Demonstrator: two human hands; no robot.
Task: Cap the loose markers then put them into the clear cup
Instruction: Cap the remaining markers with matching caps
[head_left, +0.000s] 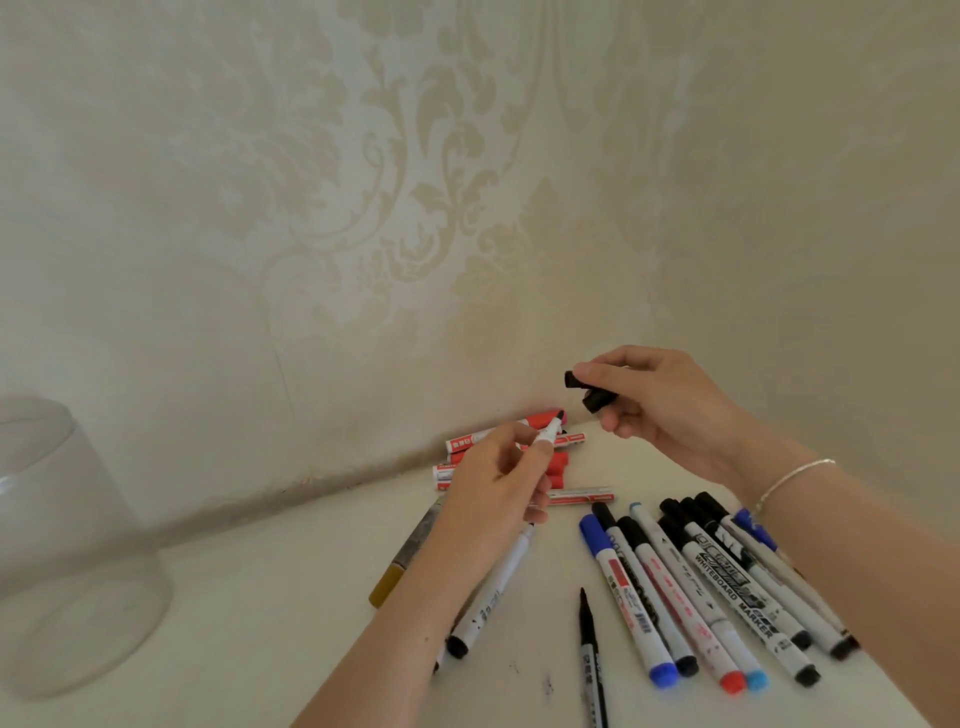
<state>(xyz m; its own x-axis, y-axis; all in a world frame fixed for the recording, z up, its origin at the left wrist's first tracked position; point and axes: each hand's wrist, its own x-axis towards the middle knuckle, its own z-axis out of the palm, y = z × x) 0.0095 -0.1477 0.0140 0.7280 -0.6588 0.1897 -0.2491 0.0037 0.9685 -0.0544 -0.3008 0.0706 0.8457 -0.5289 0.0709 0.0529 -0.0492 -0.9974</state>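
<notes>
My left hand (498, 483) grips an uncapped white marker (493, 587), tip pointing up and away at about the centre of the view. My right hand (654, 410), raised to its right, pinches a black cap (576, 379), and a second black cap (598, 401) sits between its fingers. The clear cup (67, 551) stands at the far left on the white table (260, 623). A row of capped whiteboard markers (711, 587) lies under my right forearm. A thin black pen (589, 639) lies in front of them.
Several red-capped markers (457, 444) are piled against the patterned wall (415, 208) behind my left hand. An olive-ended marker (410, 551) lies left of my left forearm. Small ink marks (548, 686) dot the table near the front.
</notes>
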